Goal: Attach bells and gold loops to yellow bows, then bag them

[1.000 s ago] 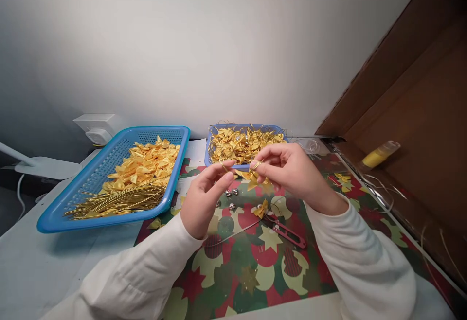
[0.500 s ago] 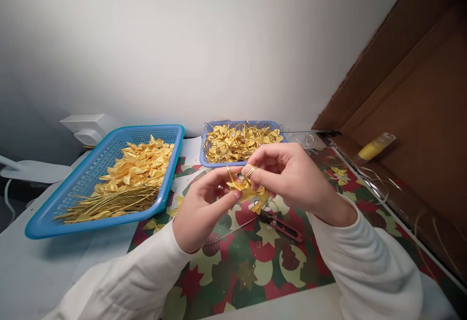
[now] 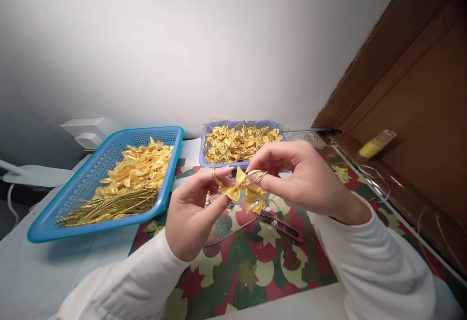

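A yellow ribbon bow (image 3: 233, 188) with gold cord is held between my two hands above the patterned mat. My left hand (image 3: 195, 213) is closed, its thumb and fingers pinching the bow's left side, with a loop of cord by the fingertips. My right hand (image 3: 295, 179) is closed in a pinch on the gold cord (image 3: 257, 178) looping from the bow's right side. Just below lies another yellow bow (image 3: 256, 202) with a shiny bead, beside a cutter with a dark red handle (image 3: 286, 227).
At left a blue basket (image 3: 47, 225) holds many yellow bows and a bundle of gold cords (image 3: 113, 205). A smaller blue tray (image 3: 202, 157) behind my hands holds corded bows. A brown cardboard box (image 3: 412, 91) and a yellow tube (image 3: 375, 145) stand at right.
My hands have moved slightly apart, the left one leftward and the right one rightward. The bow between them shows more fully, with the cord stretched out to its right.
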`<state>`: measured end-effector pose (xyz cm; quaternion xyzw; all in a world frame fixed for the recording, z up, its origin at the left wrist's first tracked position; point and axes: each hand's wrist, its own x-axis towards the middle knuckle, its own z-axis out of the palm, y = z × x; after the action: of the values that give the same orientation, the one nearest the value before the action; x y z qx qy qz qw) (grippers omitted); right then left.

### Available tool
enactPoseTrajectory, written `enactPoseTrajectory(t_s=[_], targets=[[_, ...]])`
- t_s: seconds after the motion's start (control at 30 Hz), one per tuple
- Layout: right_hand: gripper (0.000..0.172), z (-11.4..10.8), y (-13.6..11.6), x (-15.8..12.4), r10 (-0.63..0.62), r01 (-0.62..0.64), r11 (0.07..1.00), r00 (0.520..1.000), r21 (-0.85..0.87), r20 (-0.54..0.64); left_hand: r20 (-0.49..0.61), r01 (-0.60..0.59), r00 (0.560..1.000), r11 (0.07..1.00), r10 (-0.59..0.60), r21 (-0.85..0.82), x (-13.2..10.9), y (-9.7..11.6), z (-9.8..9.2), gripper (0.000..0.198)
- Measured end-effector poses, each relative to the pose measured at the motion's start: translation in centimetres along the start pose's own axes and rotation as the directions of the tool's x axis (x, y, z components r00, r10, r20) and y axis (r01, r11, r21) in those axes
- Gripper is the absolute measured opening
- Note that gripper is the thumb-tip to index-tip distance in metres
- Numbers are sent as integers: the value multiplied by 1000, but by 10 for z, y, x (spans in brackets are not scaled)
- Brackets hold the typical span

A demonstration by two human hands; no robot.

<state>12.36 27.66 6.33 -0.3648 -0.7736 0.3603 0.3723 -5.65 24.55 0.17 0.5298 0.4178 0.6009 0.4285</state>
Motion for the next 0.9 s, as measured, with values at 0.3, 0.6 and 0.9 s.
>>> enactPoseTrajectory(t_s=[0.3,0.6,0.9], targets=[[18,-7,1,-1,-237,246,946,969,-214,67,62,11,998,1000,-12,17,1,5,-6,43],[5,4,27,14,-174,216,956,962,-200,209,278,448,853,893,-442,45,15,-6,-2,20],[27,-9,68,20,736,-240,551,591,-799,329,159,491,844,857,-513,157,27,-13,-10,29]])
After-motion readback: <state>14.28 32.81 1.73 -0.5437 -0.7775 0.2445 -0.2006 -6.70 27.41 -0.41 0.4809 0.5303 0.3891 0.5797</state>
